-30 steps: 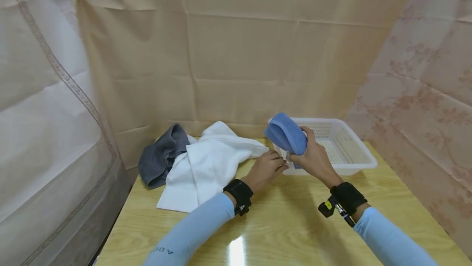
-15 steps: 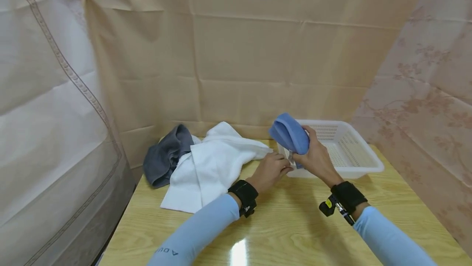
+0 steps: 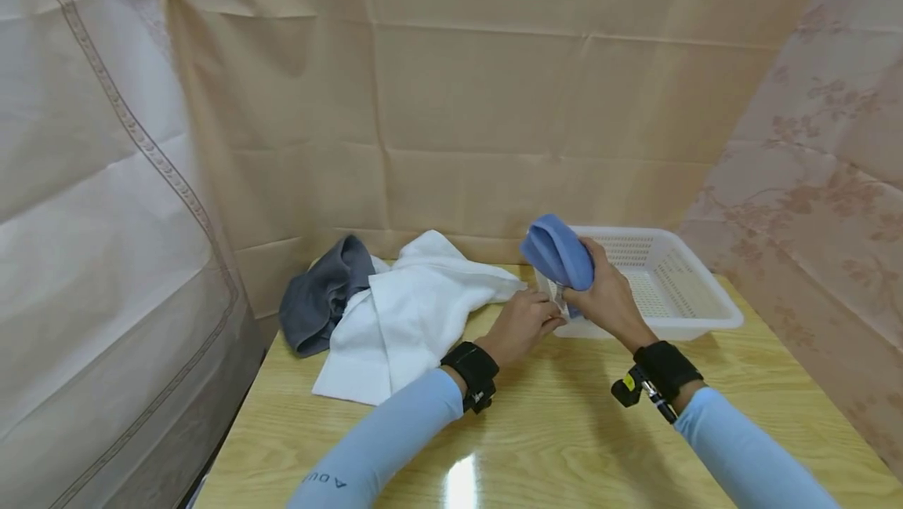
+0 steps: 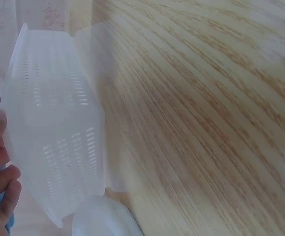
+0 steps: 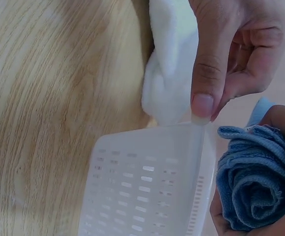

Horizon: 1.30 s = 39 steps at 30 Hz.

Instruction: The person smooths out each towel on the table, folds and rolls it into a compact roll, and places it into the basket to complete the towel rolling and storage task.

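Observation:
My right hand (image 3: 612,301) grips a rolled blue towel (image 3: 557,252), held tilted above the near left corner of a white plastic basket (image 3: 705,322). In the right wrist view the end of the towel roll (image 5: 253,194) shows its spiral layers. My left hand (image 3: 520,326) is at that same corner. Its thumb and fingertip pinch the basket rim, as the left hand (image 5: 231,54) in the right wrist view shows. The perforated basket wall (image 4: 59,123) stands upright on the table in the left wrist view.
A crumpled white towel (image 3: 416,313) lies left of the basket, its tip close to my left hand. Behind it on the left is a bunched dark grey towel (image 3: 324,297). Cloth hangings surround the wooden table (image 3: 550,446).
The view has shifted slightly, so everything appears a little further right. Both hands keep their holds on the rolled towel and the rim; the towel's tilt looks nearly the same.

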Tool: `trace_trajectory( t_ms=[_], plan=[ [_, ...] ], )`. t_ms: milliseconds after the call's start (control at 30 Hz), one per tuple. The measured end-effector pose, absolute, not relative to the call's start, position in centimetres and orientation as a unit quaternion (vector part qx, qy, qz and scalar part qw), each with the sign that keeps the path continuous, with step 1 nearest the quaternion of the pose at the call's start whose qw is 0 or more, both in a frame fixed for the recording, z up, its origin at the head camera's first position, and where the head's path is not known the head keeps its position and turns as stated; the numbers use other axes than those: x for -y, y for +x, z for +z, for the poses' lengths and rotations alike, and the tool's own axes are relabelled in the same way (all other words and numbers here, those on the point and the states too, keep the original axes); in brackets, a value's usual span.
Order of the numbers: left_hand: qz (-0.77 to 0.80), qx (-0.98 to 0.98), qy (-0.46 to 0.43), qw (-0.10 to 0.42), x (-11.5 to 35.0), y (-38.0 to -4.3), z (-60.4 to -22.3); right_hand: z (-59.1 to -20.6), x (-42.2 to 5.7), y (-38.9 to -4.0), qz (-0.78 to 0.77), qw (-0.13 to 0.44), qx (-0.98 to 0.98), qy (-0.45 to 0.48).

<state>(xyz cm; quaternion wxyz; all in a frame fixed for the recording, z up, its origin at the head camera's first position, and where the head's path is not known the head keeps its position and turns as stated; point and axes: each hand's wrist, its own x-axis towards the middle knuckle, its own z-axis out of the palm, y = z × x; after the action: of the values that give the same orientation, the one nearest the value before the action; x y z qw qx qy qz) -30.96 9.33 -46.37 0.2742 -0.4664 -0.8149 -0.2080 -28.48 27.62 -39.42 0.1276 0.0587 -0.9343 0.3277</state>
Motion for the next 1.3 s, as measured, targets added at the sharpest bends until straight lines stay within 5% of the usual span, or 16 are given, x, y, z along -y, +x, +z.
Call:
trace_trajectory(
  t_ms=[1300],
  plan=[
    [-0.193, 0.826, -0.454, 0.272, -9.5, -30.6, -46.2, -41.2, -28.6, -29.8, 0.322, 0.124, 0.939, 0.002]
  ],
)
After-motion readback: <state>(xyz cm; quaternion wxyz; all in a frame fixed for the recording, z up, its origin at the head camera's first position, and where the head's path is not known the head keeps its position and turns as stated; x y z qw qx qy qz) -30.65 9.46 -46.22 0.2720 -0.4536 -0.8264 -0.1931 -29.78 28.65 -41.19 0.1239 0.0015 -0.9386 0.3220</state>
